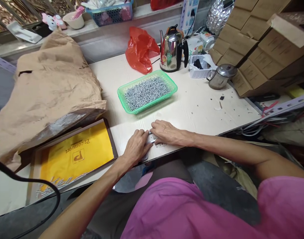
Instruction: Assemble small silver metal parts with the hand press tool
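Note:
Near the table's front edge, my left hand point(137, 145) and my right hand point(166, 132) are closed on the two ends of a small, flat metallic piece point(151, 137). My fingers cover much of it, so its full shape is hidden. Beyond my hands stands a green plastic basket point(147, 108) filled with small shiny metal pins point(147, 91). To the left, a shallow tray point(109, 134) holds a yellow sheet point(92, 147) with printing on it, and several thin metal pieces point(58, 184) lie at its near left corner.
Brown paper point(54, 79) bulges over the table's left side. A red bag point(140, 48), a steel kettle point(171, 49), a white basket point(200, 71) and a lidded metal cup point(220, 78) stand at the back. Cardboard boxes point(261, 46) are stacked right; a black cable point(52, 187) hangs front left.

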Tool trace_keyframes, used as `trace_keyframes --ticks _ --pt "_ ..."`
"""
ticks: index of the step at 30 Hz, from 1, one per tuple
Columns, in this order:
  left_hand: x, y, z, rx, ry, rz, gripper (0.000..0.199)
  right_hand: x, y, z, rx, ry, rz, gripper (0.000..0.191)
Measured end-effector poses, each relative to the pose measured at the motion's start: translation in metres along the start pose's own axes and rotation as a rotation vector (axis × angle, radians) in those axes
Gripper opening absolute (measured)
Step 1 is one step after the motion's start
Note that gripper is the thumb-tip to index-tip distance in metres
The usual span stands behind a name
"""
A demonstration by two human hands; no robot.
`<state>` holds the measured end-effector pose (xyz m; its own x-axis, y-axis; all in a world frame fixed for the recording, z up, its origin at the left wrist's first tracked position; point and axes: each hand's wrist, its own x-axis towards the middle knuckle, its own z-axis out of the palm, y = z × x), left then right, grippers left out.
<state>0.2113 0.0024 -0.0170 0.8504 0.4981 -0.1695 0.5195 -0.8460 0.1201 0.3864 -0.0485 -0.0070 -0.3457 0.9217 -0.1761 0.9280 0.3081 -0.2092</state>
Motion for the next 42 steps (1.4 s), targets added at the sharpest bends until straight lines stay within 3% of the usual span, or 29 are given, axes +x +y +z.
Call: trace_keyframes --ticks 5,10,13,17,20,25,32,35,38,40,42 --pt "-0.003 0.002 0.005 -0.039 0.025 -0.039 0.018 0.002 0.003 0.02 0.041 0.051 -0.046 0.018" --pt "-0.001 0.003 0.003 -0.058 0.024 -0.057 0.014 -0.002 -0.002 0.023 0.047 0.064 0.006 0.019" --pt "-0.007 0.003 0.008 -0.066 0.095 -0.073 0.025 -0.006 -0.001 0.011 0.031 0.079 0.034 0.029" --pt "-0.03 0.014 0.026 -0.101 0.272 -0.052 0.037 -0.008 0.012 0.0 0.078 0.036 -0.086 0.051" --pt "-0.046 0.033 0.04 -0.13 0.329 0.004 0.037 -0.006 0.015 0.003 0.081 0.058 -0.094 0.038" --pt "-0.055 0.057 0.051 -0.235 0.303 0.036 0.049 0.016 0.001 0.013 -0.091 0.124 -0.025 0.018" --pt "-0.053 0.055 0.055 -0.353 0.321 0.037 0.056 0.052 -0.005 0.0 -0.157 0.165 -0.009 0.017" --pt "-0.053 0.057 0.059 -0.386 0.32 0.035 0.057 0.048 -0.037 -0.008 -0.127 0.112 -0.229 0.017" --pt "-0.062 0.063 0.064 -0.42 0.289 0.017 0.05 0.036 -0.073 -0.011 -0.047 -0.043 -0.507 0.016" --pt "-0.075 0.066 0.065 -0.421 0.307 0.064 0.044 0.03 -0.085 -0.005 0.0 -0.06 -0.563 0.018" --pt "-0.095 0.061 0.063 -0.391 0.371 0.129 0.036 0.031 -0.087 0.006 0.062 0.002 -0.575 0.018"
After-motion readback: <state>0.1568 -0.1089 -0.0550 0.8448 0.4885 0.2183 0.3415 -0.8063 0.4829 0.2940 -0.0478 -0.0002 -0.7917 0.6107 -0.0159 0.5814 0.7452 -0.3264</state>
